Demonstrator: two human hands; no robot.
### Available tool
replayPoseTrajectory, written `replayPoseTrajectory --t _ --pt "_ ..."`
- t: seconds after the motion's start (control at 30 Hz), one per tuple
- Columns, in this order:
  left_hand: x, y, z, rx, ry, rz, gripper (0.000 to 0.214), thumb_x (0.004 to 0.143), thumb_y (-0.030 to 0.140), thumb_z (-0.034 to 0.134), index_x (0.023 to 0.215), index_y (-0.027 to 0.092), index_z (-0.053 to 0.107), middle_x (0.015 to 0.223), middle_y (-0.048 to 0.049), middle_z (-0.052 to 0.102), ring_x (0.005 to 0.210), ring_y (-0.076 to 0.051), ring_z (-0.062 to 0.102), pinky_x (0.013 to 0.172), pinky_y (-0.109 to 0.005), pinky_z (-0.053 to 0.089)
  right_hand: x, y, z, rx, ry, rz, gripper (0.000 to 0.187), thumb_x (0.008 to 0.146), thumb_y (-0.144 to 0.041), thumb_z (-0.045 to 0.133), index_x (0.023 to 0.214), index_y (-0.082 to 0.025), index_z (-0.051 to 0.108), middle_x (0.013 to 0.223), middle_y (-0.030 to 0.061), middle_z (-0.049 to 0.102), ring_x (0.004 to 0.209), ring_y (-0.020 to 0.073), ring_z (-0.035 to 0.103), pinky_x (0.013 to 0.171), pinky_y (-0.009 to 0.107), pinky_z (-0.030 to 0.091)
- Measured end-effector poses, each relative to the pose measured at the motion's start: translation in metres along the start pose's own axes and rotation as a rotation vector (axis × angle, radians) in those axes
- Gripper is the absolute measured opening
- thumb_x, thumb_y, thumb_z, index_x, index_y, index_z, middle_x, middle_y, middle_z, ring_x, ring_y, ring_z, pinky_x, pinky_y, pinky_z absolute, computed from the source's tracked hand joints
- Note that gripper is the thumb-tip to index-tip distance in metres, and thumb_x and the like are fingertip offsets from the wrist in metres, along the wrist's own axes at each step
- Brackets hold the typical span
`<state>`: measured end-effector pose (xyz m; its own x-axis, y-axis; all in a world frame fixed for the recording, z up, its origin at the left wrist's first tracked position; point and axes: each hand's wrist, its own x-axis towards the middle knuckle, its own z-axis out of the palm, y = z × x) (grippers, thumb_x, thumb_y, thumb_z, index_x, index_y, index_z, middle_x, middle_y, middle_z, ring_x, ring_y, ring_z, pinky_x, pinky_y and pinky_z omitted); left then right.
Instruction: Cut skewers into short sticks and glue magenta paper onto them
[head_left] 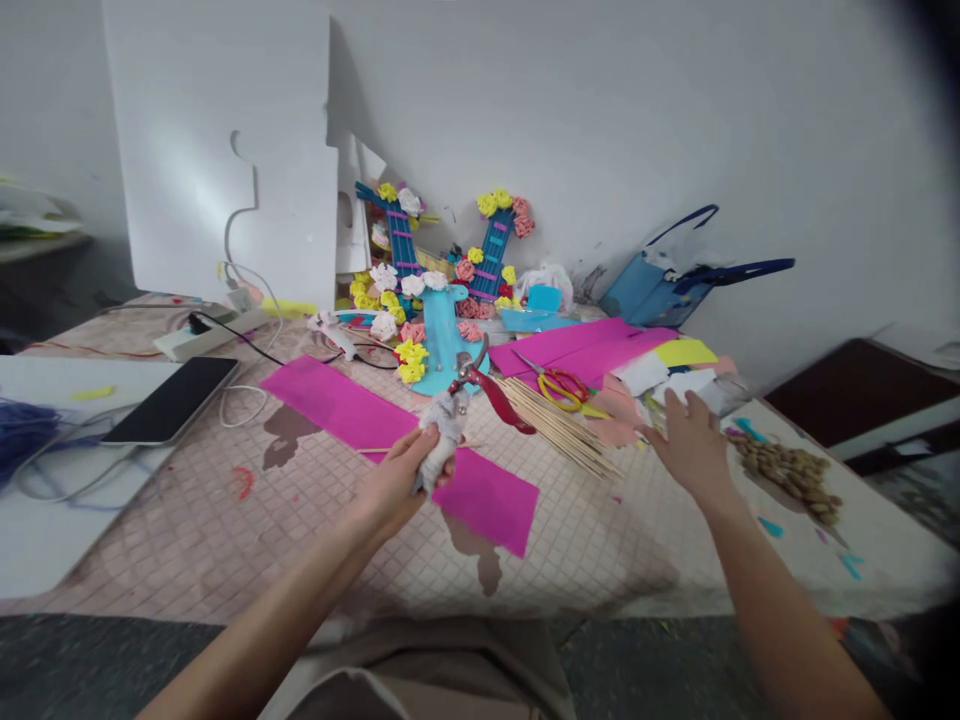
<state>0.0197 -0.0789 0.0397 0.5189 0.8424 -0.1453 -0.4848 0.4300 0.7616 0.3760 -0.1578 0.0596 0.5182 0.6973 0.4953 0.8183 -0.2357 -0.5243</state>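
Observation:
My left hand [405, 470] is closed around a pale grey-white wad [442, 430], which looks like crumpled paper or cloth, just above a long magenta paper strip [390, 440]. A thin wooden stick lies under that hand. Red-handled pruning shears [487, 392] lie just beyond the wad. My right hand [694, 445] reaches out to the right, fingers spread flat, over white and pink paper sheets [660, 385]. It holds nothing. A bundle of bamboo skewers [559, 425] lies between my two hands.
Yellow-and-red scissors [562, 385] rest on magenta sheets [585, 345]. Blue craft pieces with paper flowers [439, 300] stand at the back. A phone [172, 400], power strip [202, 335] and cables sit left. A blue bag [660, 285] and a pile of brown bits [787, 470] lie right.

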Motion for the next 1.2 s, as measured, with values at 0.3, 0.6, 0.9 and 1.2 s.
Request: replayPoseTrajectory --t 0.3,0.6,0.9,1.2 --pt "-0.018 -0.044 0.048 -0.376 -0.402 -0.341 0.028 0.08 0.037 0.063 0.087 0.01 0.059 0.072 -0.0024 0.055 0.048 -0.004 0.042 0.04 -0.014 0.029 -0.098 -0.123 0.061 1.294 -0.998 0.168 0.069 0.075 -0.08 0.037 0.098 -0.021 0.064 0.082 0.0081 0.07 0.071 0.0214 0.065 0.065 0.035 0.053" --pt "-0.019 -0.042 0.007 0.473 -0.339 -0.066 0.03 0.08 0.041 0.064 0.095 0.014 0.065 0.089 -0.0068 0.068 0.083 -0.018 0.061 0.076 -0.028 0.048 -0.08 -0.12 0.045 1.109 -0.628 0.298 0.024 0.07 -0.036 0.073 0.08 -0.018 0.06 0.063 -0.0014 0.061 0.056 0.013 0.058 0.054 0.025 0.049" --pt "-0.003 0.012 0.023 1.04 -0.086 0.57 0.026 0.085 0.031 0.058 0.106 0.017 0.06 0.101 -0.0071 0.063 0.093 -0.019 0.057 0.082 -0.03 0.043 -0.064 -0.112 0.042 0.906 -0.546 0.174 0.02 0.07 -0.033 0.071 0.075 -0.019 0.058 0.06 -0.0034 0.053 0.052 0.0107 0.047 0.046 0.023 0.04" --pt "-0.004 0.0 0.031 0.551 -0.078 0.285 0.034 0.085 0.046 0.053 0.068 0.018 0.046 0.051 0.0071 0.034 0.044 -0.006 0.029 0.043 -0.019 0.023 -0.064 -0.151 0.02 0.687 -0.732 -0.109 0.021 0.082 -0.041 0.06 0.084 -0.02 0.057 0.068 -0.0027 0.052 0.06 0.0121 0.047 0.056 0.025 0.042"
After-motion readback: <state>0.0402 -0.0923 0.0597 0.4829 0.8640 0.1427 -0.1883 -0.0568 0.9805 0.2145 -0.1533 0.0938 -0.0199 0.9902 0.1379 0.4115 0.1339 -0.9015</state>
